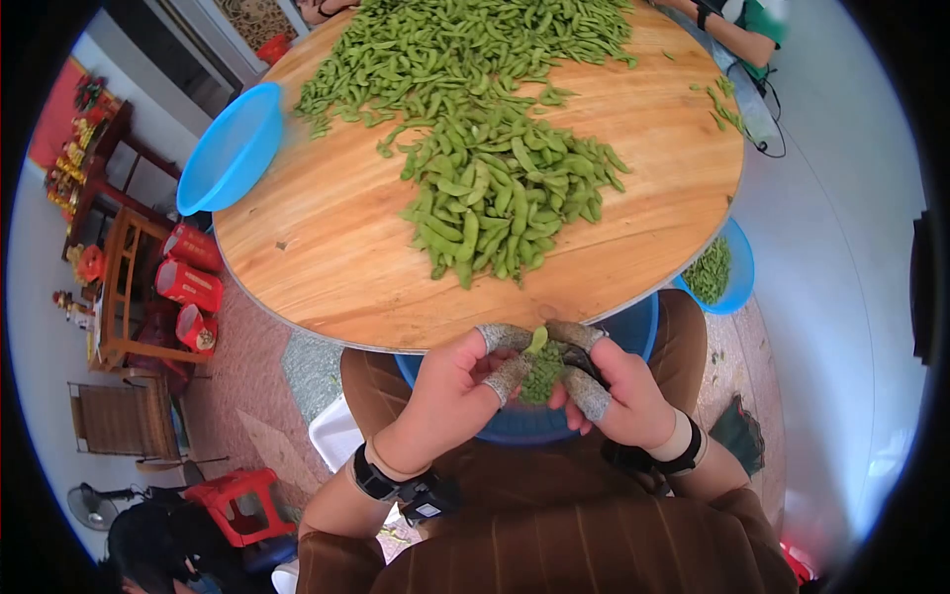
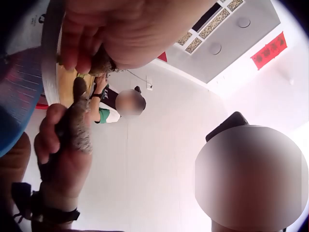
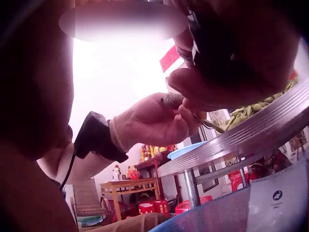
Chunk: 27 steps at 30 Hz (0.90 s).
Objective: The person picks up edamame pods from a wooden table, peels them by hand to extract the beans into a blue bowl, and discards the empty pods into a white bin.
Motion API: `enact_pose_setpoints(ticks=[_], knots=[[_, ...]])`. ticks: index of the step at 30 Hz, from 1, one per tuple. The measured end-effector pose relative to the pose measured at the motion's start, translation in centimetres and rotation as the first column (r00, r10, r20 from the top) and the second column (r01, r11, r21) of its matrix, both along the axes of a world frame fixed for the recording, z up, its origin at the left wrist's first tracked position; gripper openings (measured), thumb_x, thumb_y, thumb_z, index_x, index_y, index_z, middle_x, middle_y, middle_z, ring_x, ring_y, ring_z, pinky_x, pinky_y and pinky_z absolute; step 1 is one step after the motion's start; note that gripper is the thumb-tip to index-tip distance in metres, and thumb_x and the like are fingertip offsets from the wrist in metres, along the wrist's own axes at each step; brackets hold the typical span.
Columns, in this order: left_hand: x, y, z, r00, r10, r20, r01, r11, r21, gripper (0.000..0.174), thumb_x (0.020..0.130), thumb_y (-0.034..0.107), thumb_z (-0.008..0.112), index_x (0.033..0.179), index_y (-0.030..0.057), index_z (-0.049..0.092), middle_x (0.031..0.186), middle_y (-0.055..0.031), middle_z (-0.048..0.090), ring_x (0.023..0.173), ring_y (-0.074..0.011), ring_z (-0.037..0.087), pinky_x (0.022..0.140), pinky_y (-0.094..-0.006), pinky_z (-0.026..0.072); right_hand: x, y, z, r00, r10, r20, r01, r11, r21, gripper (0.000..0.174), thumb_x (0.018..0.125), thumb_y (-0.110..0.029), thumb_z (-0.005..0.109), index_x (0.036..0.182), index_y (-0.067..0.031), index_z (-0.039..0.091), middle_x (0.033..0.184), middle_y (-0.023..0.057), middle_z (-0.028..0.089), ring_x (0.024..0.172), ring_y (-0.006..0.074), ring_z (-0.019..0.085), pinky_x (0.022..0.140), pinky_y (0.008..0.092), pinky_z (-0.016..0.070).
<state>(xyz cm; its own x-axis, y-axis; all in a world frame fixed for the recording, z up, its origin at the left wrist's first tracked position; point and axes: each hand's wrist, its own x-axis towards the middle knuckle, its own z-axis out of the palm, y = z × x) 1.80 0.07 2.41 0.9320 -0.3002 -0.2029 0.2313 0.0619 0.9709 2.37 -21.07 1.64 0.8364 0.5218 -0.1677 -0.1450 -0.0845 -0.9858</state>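
Note:
Both hands meet over a blue basin [image 1: 495, 426] on the person's lap, at the table's near edge. My left hand [image 1: 445, 381] and my right hand [image 1: 633, 391] pinch a green soybean pod [image 1: 537, 341] between their fingertips. Grey speckled covers wrap the thumb and index finger on each. Beneath the fingers, small green beans [image 1: 541, 378] show in the basin. In the left wrist view, the right hand [image 2: 67, 154] faces the left one with its fingers bent. The right wrist view catches the left hand [image 3: 149, 121] by the table rim, the pod largely hidden there.
A large heap of soybean pods [image 1: 495, 188] covers much of the round wooden table [image 1: 327, 257]. An upturned-edge blue bowl [image 1: 233, 148] sits at its left rim. Another blue basin [image 1: 737, 272] with green contents stands low on the right. Other people's arms [image 1: 727, 35] reach in across the table.

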Motion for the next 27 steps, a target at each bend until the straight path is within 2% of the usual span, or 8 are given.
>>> enact_pose_setpoints(ticks=[4, 6, 11, 16, 19, 21, 24, 27], knots=[[-0.2, -0.6, -1.1, 0.994, -0.057, 0.089, 0.054, 0.998, 0.032, 0.028, 0.089, -0.005, 0.052, 0.116, 0.0009, 0.056, 0.104, -0.0047, 0.062, 0.088, -0.0083, 0.057, 0.073, -0.0224, 0.0473, 0.0, -0.2, -0.5, 1.0, 0.018, 0.003, -0.018, 1.0, 0.016, 0.039, 0.091, -0.01, 0.049, 0.13, -0.0029, 0.043, 0.081, 0.0028, 0.065, 0.06, 0.0068, 0.059, 0.049, 0.0197, 0.0475], [-0.3, -0.6, -1.6, 0.978, -0.079, 0.194, 0.053, 0.989, 0.136, 0.027, 0.09, -0.003, 0.053, 0.116, 0.0005, 0.056, 0.103, -0.0034, 0.062, 0.086, -0.0073, 0.056, 0.072, -0.0221, 0.0466, -0.1, -0.3, -0.6, 0.999, 0.011, -0.04, -0.01, 0.999, 0.038, 0.038, 0.092, -0.009, 0.049, 0.129, -0.0033, 0.043, 0.081, 0.0024, 0.064, 0.059, 0.0064, 0.058, 0.049, 0.0197, 0.0473], [-0.5, -0.7, -1.2, 0.989, -0.063, 0.136, 0.051, 0.995, 0.089, 0.025, 0.09, 0.001, 0.055, 0.116, 0.0003, 0.055, 0.1, -0.0014, 0.062, 0.08, -0.0058, 0.053, 0.069, -0.0212, 0.0449, -0.4, -0.5, -1.2, 0.995, -0.015, -0.094, 0.024, 0.995, 0.092, 0.038, 0.092, -0.008, 0.049, 0.129, -0.0039, 0.044, 0.08, 0.0019, 0.064, 0.057, 0.0059, 0.056, 0.049, 0.0197, 0.046], [-1.0, -1.2, -1.4, 0.996, -0.045, 0.074, 0.043, 0.999, 0.018, 0.024, 0.091, 0.004, 0.056, 0.114, 0.0009, 0.055, 0.097, -0.0003, 0.061, 0.076, -0.0054, 0.052, 0.067, -0.0205, 0.0438, -0.9, -0.8, -1.0, 0.999, 0.01, -0.053, -0.004, 0.995, 0.1, 0.041, 0.092, -0.008, 0.048, 0.132, -0.0043, 0.042, 0.079, 0.0014, 0.063, 0.056, 0.0057, 0.054, 0.049, 0.0201, 0.0449], [-1.1, -1.3, -1.5, 0.99, -0.064, 0.122, 0.052, 0.994, 0.093, 0.022, 0.091, 0.004, 0.057, 0.112, 0.0005, 0.056, 0.095, -0.0007, 0.061, 0.075, -0.0048, 0.052, 0.065, -0.0204, 0.0434, -1.1, -0.9, -0.6, 0.997, 0.013, -0.073, -0.005, 0.994, 0.111, 0.038, 0.092, -0.008, 0.047, 0.13, -0.0042, 0.043, 0.079, 0.0011, 0.063, 0.057, 0.0056, 0.054, 0.05, 0.0204, 0.0453], [-1.2, -1.1, -1.2, 0.982, -0.121, 0.147, 0.076, 0.957, 0.28, 0.021, 0.09, 0.003, 0.057, 0.111, -0.0008, 0.057, 0.095, -0.0019, 0.062, 0.079, -0.0061, 0.055, 0.069, -0.022, 0.0459, -1.0, -0.9, -0.8, 0.996, 0.026, -0.081, -0.019, 0.996, 0.088, 0.037, 0.092, -0.008, 0.046, 0.129, -0.0045, 0.044, 0.079, 0.001, 0.062, 0.056, 0.0055, 0.054, 0.05, 0.0204, 0.0452], [-1.2, -1.0, -1.2, 0.956, -0.14, 0.258, 0.044, 0.938, 0.345, 0.02, 0.089, 0.002, 0.056, 0.109, -0.0018, 0.058, 0.097, -0.0034, 0.064, 0.086, -0.0081, 0.057, 0.075, -0.0241, 0.0477, -0.9, -1.0, -0.8, 0.992, 0.054, -0.112, -0.046, 0.996, 0.074, 0.037, 0.092, -0.008, 0.045, 0.129, -0.0055, 0.044, 0.079, 0.0007, 0.061, 0.056, 0.0052, 0.053, 0.05, 0.0203, 0.0446], [-1.2, -0.9, -1.4, 0.962, -0.142, 0.232, 0.055, 0.937, 0.346, 0.021, 0.089, 0.0, 0.055, 0.11, -0.0023, 0.057, 0.098, -0.0045, 0.064, 0.091, -0.0096, 0.057, 0.08, -0.0253, 0.0475, -0.9, -1.0, -0.6, 0.986, 0.074, -0.147, -0.06, 0.994, 0.092, 0.037, 0.092, -0.008, 0.045, 0.13, -0.0065, 0.043, 0.079, 0.0006, 0.061, 0.055, 0.005, 0.051, 0.049, 0.0203, 0.0439]])
